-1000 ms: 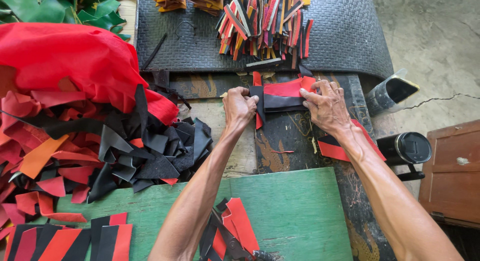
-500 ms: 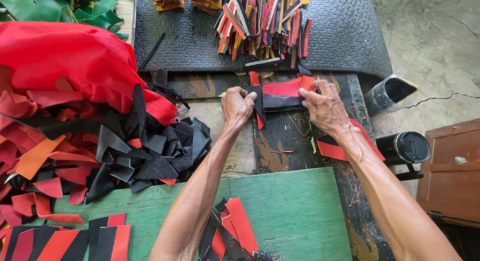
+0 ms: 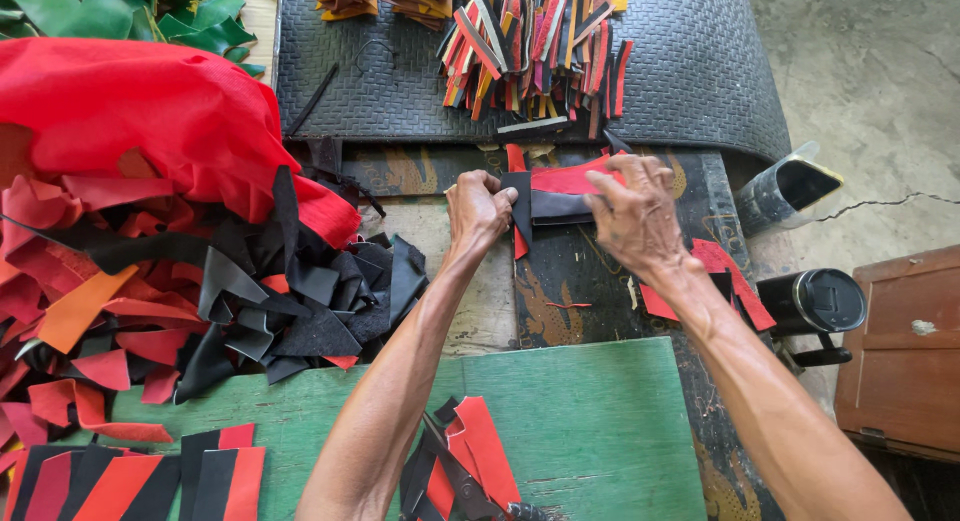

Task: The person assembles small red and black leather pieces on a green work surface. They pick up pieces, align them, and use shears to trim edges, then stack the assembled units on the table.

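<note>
Hands: left hand (image 3: 480, 209) fisted on the black and red leather piece's (image 3: 557, 193) left edge; right hand (image 3: 635, 213) clamps its right side.
Piece: on the dark workbench (image 3: 590, 301), just below the black rubber mat (image 3: 680, 81).
Nearby: scrap pile (image 3: 250, 291) to the left.

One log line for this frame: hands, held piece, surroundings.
left hand: grips black-and-red piece | right hand: on same piece | scrap pile at left | green board below

Head camera, steeply down, close.
</note>
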